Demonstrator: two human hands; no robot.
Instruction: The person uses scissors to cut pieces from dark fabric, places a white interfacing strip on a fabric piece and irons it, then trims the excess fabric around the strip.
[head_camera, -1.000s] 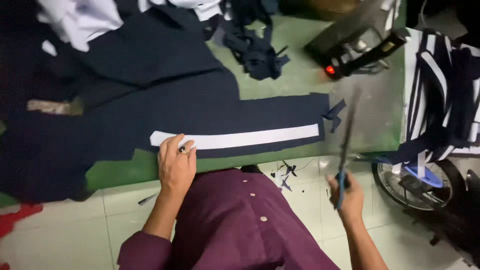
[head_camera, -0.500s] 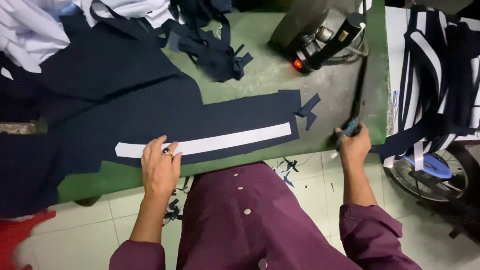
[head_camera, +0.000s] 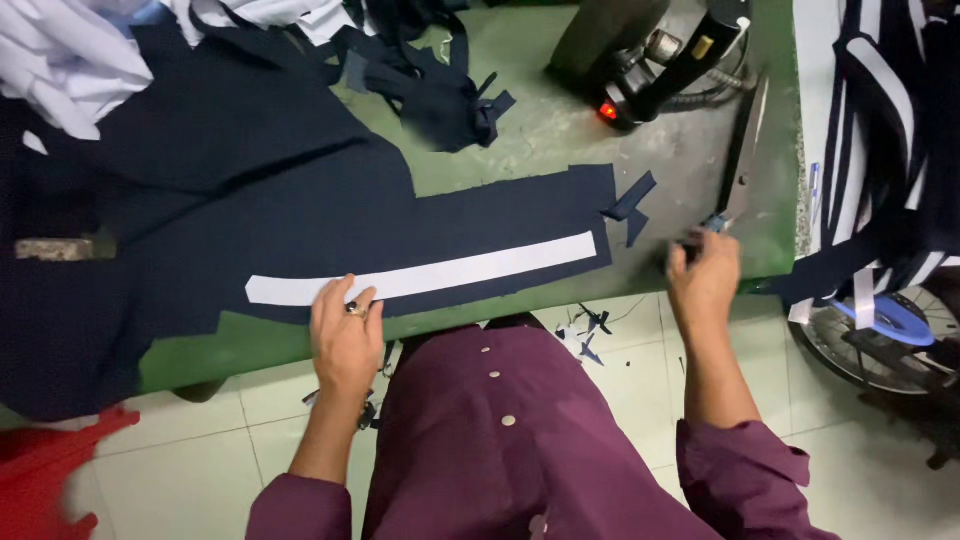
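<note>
Two hands work at the near edge of the green table: the left hand presses flat, fingers spread, on the white strip atop navy fabric; the right hand curls at the handles of scissors lying near the right edge.

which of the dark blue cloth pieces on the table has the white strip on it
The long flat navy piece under the left hand; the white strip lies along it. The scrap heap is bare.

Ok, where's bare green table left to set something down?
Bare green table lies between the scrap pile, iron and navy fabric; a narrow patch beside the scissors near the right hand. The left side is crowded.
</note>
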